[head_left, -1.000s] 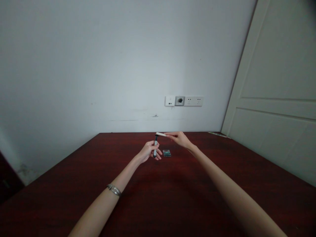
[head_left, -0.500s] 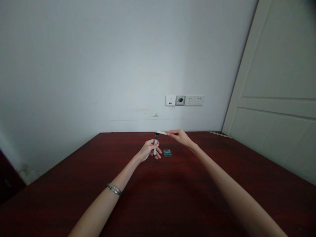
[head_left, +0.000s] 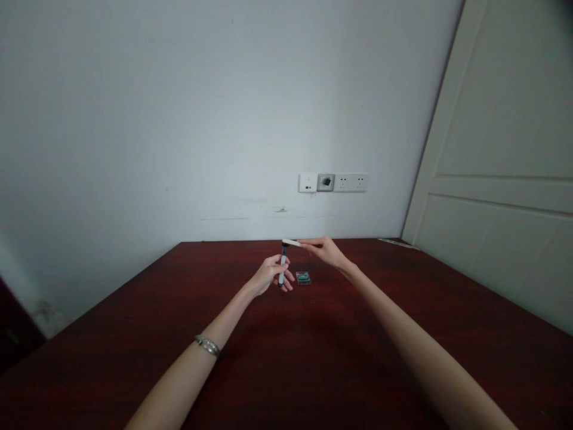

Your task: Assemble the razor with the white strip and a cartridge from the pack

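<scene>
My left hand (head_left: pixel 269 276) holds a razor (head_left: pixel 282 270) upright by its white and black handle, thumb across the front and the other fingers partly spread behind. The dark head points up. My right hand (head_left: pixel 326 250) pinches the right end of a slim white stick-like piece (head_left: pixel 292 242). This piece lies nearly level, its left end at the razor's head and seeming to touch it; its exact kind cannot be made out. Just right of my left fingers, a small clear case (head_left: pixel 303 278) with something teal inside rests on the table.
The dark red wooden table (head_left: pixel 286 358) runs back to a pale wall (head_left: pixel 201 119). Sockets and switches (head_left: pixel 333 183) are set in the wall. A light panelled door (head_left: pixel 501 149) stands at the right, and a thin strip (head_left: pixel 398 243) lies at the far right table edge.
Both hands stay almost in place. The razor and the white piece have dipped very slightly, and the white piece's left end has shifted a little over the razor's head.
</scene>
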### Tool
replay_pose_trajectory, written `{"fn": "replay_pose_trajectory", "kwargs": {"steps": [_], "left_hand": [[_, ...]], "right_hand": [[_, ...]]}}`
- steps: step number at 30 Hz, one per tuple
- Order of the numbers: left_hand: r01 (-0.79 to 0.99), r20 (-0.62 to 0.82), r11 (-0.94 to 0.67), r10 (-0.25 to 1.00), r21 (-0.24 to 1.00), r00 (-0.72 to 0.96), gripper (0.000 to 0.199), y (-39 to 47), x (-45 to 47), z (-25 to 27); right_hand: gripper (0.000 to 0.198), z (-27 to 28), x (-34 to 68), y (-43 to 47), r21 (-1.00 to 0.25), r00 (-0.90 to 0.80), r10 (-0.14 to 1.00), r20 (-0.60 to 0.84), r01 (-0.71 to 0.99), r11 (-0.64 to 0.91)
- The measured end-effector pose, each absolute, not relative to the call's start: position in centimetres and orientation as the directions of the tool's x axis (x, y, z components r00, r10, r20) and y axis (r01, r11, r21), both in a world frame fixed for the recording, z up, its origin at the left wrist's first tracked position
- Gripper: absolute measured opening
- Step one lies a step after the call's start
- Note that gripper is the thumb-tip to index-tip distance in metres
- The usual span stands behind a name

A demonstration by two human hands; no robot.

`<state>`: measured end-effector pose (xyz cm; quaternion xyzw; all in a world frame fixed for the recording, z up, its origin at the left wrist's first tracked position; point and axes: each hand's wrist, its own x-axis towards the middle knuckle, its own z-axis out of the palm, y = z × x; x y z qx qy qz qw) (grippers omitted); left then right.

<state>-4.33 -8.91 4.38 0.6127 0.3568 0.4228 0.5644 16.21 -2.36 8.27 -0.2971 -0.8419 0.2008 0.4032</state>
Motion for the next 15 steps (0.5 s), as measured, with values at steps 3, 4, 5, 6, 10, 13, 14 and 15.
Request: {"fn": "replay_pose_trajectory", "kwargs": {"steps": [3,4,5,6,10,13,14,15], "left_hand": [[-0.052,0.128,-0.118,0.907,0.992,0.4,0.032,-8.7,-4.6,4.2],[-0.063,0.143,-0.129,0.908,0.99,0.394,0.032,-8.6,-4.7,4.2],[-0.077,0.164,-0.145,0.909,0.986,0.383,0.032,-8.5,-4.8,4.1],[-0.088,0.185,-0.164,0.911,0.982,0.369,0.032,-8.4,-5.0,4.0],[-0.063,0.231,-0.223,0.917,0.973,0.325,0.032,-8.1,-5.4,3.7],[-0.008,0.256,-0.266,0.919,0.964,0.3,0.029,-7.9,-5.5,3.2],[0.008,0.274,-0.289,0.917,0.957,0.29,0.028,-7.8,-5.5,3.1],[0.023,0.296,-0.315,0.913,0.949,0.282,0.027,-7.8,-5.5,3.0]], "right_hand": [[0.041,7.8,17.4,-2.1,-0.587,-0.489,0.678,0.55,0.351,0.729],[0.041,7.7,17.8,-2.1,-0.593,-0.483,0.688,0.542,0.361,0.72],[0.041,7.7,18.1,-2.1,-0.6,-0.476,0.698,0.535,0.368,0.711],[0.042,7.7,18.4,-2.2,-0.61,-0.467,0.706,0.532,0.367,0.702],[0.047,8.1,18.8,-3.0,-0.682,-0.444,0.74,0.505,0.32,0.658],[0.049,8.6,18.8,-3.8,-0.697,-0.462,0.727,0.508,0.275,0.662],[0.048,8.7,18.8,-4.1,-0.688,-0.472,0.71,0.523,0.259,0.678],[0.046,8.8,18.7,-4.4,-0.675,-0.49,0.689,0.535,0.243,0.697]]}}
